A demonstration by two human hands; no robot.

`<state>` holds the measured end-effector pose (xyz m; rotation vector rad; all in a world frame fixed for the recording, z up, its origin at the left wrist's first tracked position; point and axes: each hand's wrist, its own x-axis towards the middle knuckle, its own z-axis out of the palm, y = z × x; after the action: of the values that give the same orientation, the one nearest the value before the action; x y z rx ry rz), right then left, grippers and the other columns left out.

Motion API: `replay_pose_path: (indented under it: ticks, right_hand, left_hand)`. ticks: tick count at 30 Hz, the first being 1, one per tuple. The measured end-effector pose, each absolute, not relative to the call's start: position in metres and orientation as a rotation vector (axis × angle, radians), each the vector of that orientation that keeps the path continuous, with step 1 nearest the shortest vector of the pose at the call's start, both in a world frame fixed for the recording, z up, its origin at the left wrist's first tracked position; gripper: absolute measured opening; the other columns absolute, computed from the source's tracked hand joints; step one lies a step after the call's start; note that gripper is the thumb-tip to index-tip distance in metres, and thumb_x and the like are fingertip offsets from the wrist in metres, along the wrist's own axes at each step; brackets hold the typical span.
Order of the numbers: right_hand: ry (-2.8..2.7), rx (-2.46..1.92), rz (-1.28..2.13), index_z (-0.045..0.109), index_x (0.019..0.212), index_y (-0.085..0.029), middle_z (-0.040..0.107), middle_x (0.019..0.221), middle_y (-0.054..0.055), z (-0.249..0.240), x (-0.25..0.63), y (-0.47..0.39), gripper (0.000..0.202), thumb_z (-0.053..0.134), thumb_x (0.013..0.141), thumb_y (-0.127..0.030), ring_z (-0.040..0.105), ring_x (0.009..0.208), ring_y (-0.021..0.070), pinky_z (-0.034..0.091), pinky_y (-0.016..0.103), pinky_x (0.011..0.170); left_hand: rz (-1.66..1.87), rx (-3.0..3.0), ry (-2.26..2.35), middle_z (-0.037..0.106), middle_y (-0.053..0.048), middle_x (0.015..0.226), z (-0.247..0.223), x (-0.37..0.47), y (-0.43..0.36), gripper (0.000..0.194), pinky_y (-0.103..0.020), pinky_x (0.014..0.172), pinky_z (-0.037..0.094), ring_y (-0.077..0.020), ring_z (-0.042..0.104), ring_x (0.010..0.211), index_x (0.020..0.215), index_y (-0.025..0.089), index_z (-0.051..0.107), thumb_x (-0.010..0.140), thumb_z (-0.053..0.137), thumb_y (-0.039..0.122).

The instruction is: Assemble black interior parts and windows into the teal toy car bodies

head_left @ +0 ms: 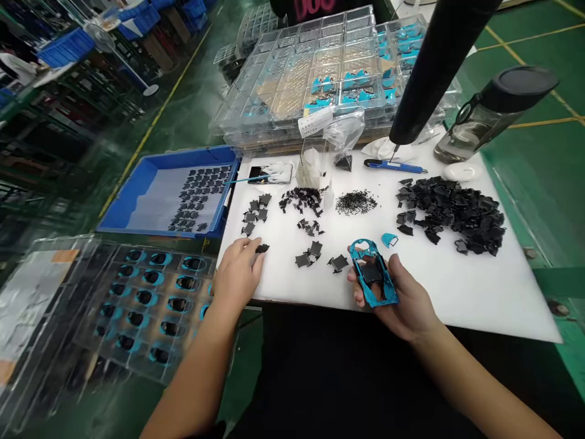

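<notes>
My right hand (409, 305) holds a teal plastic car-shaped shell (387, 289), with a square black part (371, 272) seated in its middle. Beyond its far end, a small teal cover piece (389, 239) lies on the white work surface. My left hand (238, 271) rests at the table's left edge, thumb and forefinger closed about a small black plastic part (262, 249). Flat black plates (302, 260) lie between my hands, and another plate (339, 263) is near the shell. More such plates (250, 217) sit just beyond my left hand.
A heap of black parts (475, 213) covers the right side, with tiny black screws (356, 202) mid-table. A black screwdriver (439, 67) hangs over a blue pen (395, 166). A bottle (493, 116), clear trays (292, 79), a blue bin (150, 164) and a filled tray (150, 292) surround the area.
</notes>
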<state>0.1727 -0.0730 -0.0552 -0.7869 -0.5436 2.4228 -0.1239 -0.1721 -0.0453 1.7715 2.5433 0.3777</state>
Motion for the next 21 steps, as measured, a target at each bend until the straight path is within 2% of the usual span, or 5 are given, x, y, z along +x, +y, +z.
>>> replay_pose_path:
  ticks: [5,11,16,21]
  right_hand:
    - [-0.483,-0.789,2.44,0.072,0.102,-0.02,0.074,0.091,0.006,-0.053,0.173,-0.071,0.044,0.059,0.091,-0.06,0.066,0.062,0.0157,0.054,0.027,0.06]
    - [-0.432,-0.76,2.468,0.07,0.108,-0.021,0.073,0.093,0.007,-0.052,0.172,-0.071,0.042,0.055,0.094,-0.058,0.066,0.061,0.0159,0.053,0.027,0.057]
    - [-0.49,-0.775,2.486,0.069,0.102,-0.019,0.072,0.094,0.008,-0.047,0.161,-0.07,0.042,0.053,0.094,-0.057,0.064,0.058,0.0165,0.052,0.028,0.052]
    - [-0.448,-0.804,2.514,0.065,0.113,-0.02,0.071,0.097,0.008,-0.044,0.151,-0.074,0.037,0.05,0.096,-0.05,0.067,0.06,0.0183,0.056,0.031,0.052]
  left_hand:
    - [0.353,1.712,2.408,0.069,-0.009,0.108,-0.04,-0.127,-0.163,0.027,-0.038,0.093,0.052,-0.0252,0.064,0.097,0.111,0.02,0.069,0.092,0.055,0.033]
    - [0.401,1.519,2.362,0.066,-0.008,0.108,-0.038,-0.138,-0.171,0.036,-0.035,0.082,0.053,-0.0218,0.063,0.088,0.113,0.02,0.067,0.088,0.06,0.045]
    - [0.514,1.529,2.428,0.065,-0.006,0.091,-0.034,-0.136,-0.181,0.022,-0.032,0.076,0.052,-0.0199,0.061,0.082,0.093,0.02,0.065,0.087,0.062,0.041]
    - [0.769,1.562,2.407,0.069,-0.003,0.085,-0.026,-0.118,-0.187,0.017,-0.03,0.071,0.053,-0.0185,0.066,0.082,0.093,0.022,0.069,0.086,0.068,0.037]
